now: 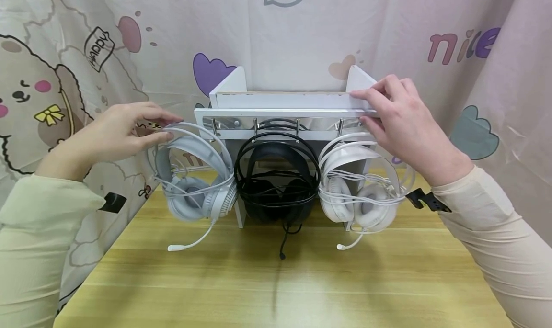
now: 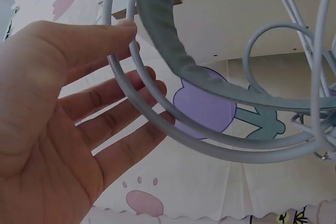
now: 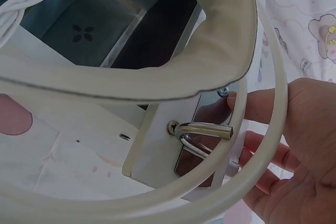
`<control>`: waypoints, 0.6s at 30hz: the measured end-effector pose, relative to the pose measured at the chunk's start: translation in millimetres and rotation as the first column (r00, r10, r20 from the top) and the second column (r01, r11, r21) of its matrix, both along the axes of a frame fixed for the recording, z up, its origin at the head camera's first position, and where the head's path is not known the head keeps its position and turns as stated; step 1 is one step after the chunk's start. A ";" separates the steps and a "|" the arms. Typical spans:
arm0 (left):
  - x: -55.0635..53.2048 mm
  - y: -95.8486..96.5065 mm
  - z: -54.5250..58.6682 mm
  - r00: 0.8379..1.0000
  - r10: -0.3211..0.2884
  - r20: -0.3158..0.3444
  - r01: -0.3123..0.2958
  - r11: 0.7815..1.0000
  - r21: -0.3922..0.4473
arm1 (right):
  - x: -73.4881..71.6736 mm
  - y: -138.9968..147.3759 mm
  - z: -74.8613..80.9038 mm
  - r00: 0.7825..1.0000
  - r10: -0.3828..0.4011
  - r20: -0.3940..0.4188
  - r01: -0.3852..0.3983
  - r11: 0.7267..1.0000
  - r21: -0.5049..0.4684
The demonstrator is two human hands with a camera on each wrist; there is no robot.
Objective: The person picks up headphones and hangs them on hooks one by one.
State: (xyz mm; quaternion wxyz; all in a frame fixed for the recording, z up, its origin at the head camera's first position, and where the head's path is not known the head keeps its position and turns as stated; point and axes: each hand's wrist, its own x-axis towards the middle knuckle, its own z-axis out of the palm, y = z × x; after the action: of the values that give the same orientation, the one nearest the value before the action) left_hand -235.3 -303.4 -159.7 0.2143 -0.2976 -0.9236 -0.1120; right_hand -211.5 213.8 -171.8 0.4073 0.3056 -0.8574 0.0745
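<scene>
A white rack (image 1: 284, 100) stands on the table, with metal hooks along its front rail. From the hooks hang a black headset (image 1: 271, 151) in the middle and a white headset (image 1: 375, 215) on the right. My left hand (image 1: 114, 131) pinches the headband of a pale grey headset (image 1: 221, 202) at the rack's left end. Whether this headband rests on its hook is hard to tell. My right hand (image 1: 401, 117) grips the rack's right end, thumb on the front metal plate (image 3: 210, 109) and fingers behind, beside the white headset's band. Cables are looped around the headsets.
Under the rack lies a wooden tabletop (image 1: 276, 289). A printed curtain (image 1: 297, 45) hangs close behind and at both sides. Microphone booms stick out low in front, such as the pale grey one's mic (image 1: 176, 247).
</scene>
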 end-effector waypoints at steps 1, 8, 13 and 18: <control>0.7 0.4 -1.3 1.000 -0.004 -0.016 0.004 1.000 0.000 | 0.3 0.1 0.2 1.000 0.001 0.002 -0.001 1.000 -0.001; 10.7 5.6 -9.3 0.998 0.009 -0.058 -0.009 1.000 0.005 | 3.4 2.7 2.1 1.000 0.006 0.021 -0.006 1.000 -0.001; 22.9 11.3 -16.8 0.995 0.019 -0.093 -0.017 1.000 0.022 | 5.4 6.7 1.0 1.000 0.021 0.023 -0.020 1.000 -0.015; 38.4 20.7 -29.3 0.988 0.048 -0.147 -0.040 0.998 0.056 | 11.6 10.4 -3.0 0.998 0.043 0.043 -0.041 0.998 -0.037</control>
State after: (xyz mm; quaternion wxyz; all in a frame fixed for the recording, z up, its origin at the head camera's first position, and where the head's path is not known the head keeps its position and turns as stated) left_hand -196.9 -282.7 -189.1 0.2926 -0.2789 -0.9081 -0.1091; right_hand -199.9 224.2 -174.8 0.3921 0.3144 -0.8581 0.1053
